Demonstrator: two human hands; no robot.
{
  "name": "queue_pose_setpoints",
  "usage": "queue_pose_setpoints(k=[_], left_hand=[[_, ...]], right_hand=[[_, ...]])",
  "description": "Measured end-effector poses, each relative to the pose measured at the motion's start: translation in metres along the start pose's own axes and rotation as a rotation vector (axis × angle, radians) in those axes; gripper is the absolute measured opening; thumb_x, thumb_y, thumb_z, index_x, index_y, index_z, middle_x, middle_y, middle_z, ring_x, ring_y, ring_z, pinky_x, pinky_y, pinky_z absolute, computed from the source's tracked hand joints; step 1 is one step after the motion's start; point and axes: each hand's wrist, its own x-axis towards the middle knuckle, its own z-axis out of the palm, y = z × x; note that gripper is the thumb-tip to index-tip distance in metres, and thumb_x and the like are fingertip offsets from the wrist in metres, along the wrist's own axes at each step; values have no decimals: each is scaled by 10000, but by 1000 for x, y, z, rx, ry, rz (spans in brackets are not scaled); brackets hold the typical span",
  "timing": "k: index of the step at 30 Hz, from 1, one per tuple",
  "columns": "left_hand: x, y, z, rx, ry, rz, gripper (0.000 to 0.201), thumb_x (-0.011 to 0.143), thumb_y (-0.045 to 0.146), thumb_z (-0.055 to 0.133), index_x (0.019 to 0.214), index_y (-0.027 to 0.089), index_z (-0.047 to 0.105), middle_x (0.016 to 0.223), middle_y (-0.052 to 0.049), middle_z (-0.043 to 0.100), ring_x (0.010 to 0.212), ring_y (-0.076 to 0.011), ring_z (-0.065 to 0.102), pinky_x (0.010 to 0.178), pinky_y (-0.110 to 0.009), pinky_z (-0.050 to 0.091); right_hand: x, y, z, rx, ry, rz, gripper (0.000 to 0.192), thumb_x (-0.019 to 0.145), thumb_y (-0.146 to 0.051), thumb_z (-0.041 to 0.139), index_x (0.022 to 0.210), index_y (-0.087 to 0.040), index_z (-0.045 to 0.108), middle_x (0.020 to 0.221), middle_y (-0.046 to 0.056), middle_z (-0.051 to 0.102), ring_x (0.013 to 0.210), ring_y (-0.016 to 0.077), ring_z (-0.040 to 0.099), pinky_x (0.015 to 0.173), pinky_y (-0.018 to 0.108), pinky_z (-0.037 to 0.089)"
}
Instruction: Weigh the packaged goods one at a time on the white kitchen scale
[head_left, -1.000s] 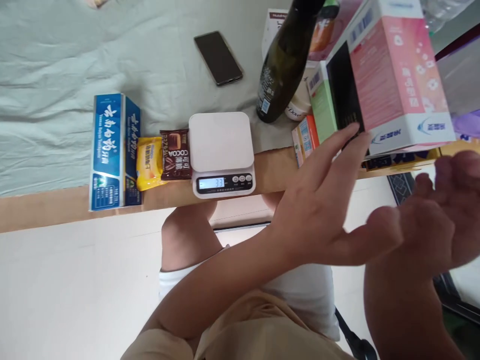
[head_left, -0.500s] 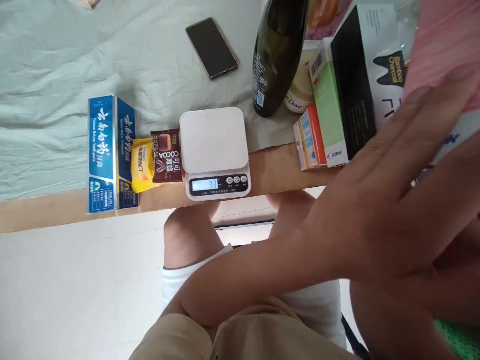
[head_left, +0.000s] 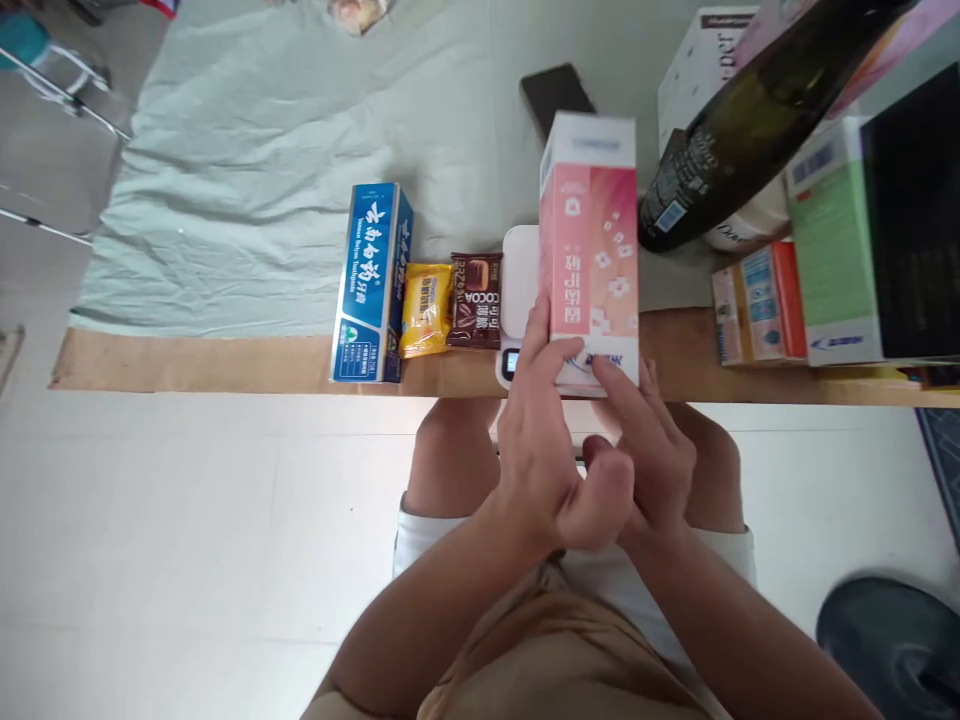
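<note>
Step in hand: pink box (head_left: 592, 250) standing on scale (head_left: 519, 285), just ahead of both hands. Left hand (head_left: 544, 440) fingers on box's near left edge; right hand (head_left: 649, 450) fingertips on its base. Neither grips fully. Display partly hidden. Next calls for hands-off release, box kept upright.

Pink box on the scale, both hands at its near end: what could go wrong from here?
1. The pink box is longer than the white scale and overhangs it; it may tip when released.
2. It covers the display, so the reading is hidden.
3. The left hand and right hand touch the box; that pressure could skew the weight.
</note>
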Motion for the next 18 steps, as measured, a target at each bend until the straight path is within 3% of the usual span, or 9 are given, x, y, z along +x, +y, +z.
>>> queue_pose_setpoints(k=[3,7,11,14,16,18], left_hand=[[16,-22,-7,31,31,75,594,1157,550,426,1651,221,403,1839,-242,422,1698,-392,506,1234,-566,653],[24,-26,10,124,79,47,561,1165,541,436,1584,170,476,1739,-286,526,1647,-357,567,1292,-532,576],[16,-31,9,121,242,200,541,1136,499,462,1583,203,533,1623,-190,623,1610,-344,568,1280,-560,558],[0,-42,-5,75,375,336,484,1081,391,488,1493,198,651,1307,-112,727,1314,-289,702,1084,-471,645],[-11,-49,-15,95,429,328,439,1047,317,484,1386,169,721,1146,-89,720,1134,-255,710,967,-414,652],[-21,-54,-21,116,422,307,417,1031,293,489,1337,160,738,1100,-84,711,1083,-249,696,943,-404,647]], right_hand=[[13,6,18,-50,62,-66,597,1099,-305,563,1688,-404,553,1655,45,676,1577,339,648,1380,688,512],[21,11,18,-92,21,-31,555,1109,-308,561,1659,-375,596,1698,67,636,1633,339,591,1401,673,479],[16,19,2,-167,85,-102,542,1100,-338,567,1637,-302,627,1755,120,569,1576,322,651,1335,599,561],[5,33,-11,-177,144,-156,611,1056,-288,602,1667,-271,593,1721,126,609,1525,303,694,1233,537,649],[-5,43,-17,-145,162,-117,630,1045,-265,595,1675,-272,585,1723,116,608,1557,303,667,1230,531,653],[-13,48,-21,-128,173,-75,630,1047,-255,586,1676,-279,586,1721,111,611,1571,303,654,1236,531,650]])
